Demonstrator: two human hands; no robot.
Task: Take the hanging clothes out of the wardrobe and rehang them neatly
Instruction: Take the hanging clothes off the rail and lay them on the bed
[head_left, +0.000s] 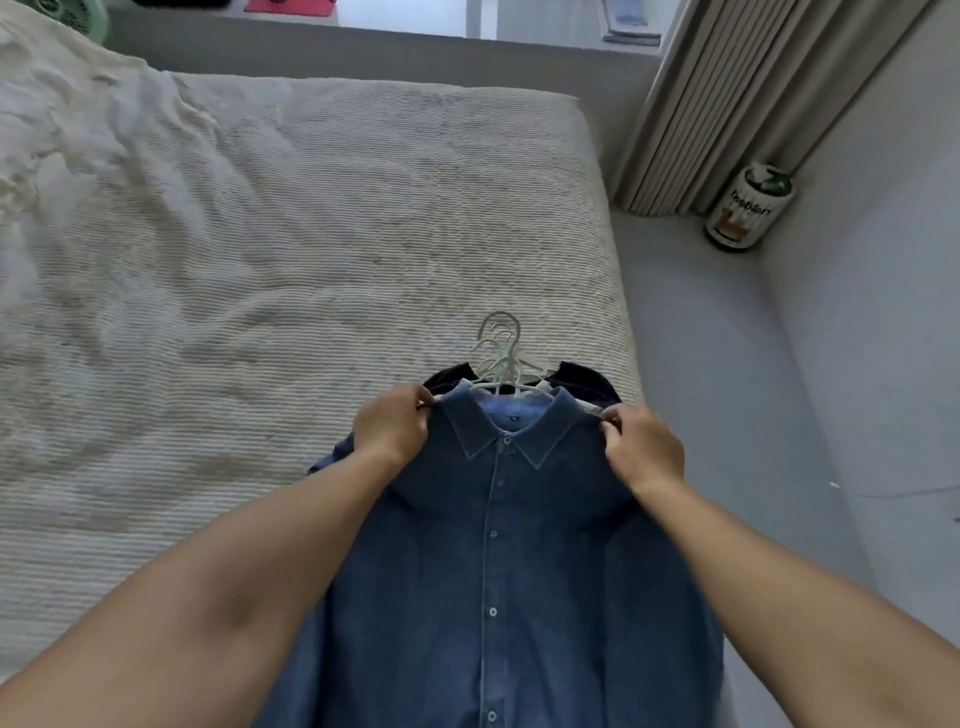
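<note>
Pinching each shoulder of the blue denim shirt (498, 545), left hand (389, 426) and right hand (641, 447) should tug evenly, centring it on its white hanger (501, 364).

We see shirt (498, 571): matt blue corduroy-like cloth; hangers (501, 358): smooth pale plastic; bedspread (311, 234): ribbed cream weave.

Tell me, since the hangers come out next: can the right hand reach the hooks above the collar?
Probably yes. The right hand pinches the blue shirt at its shoulder, and the hanger hooks lie uncovered just beyond.
</note>
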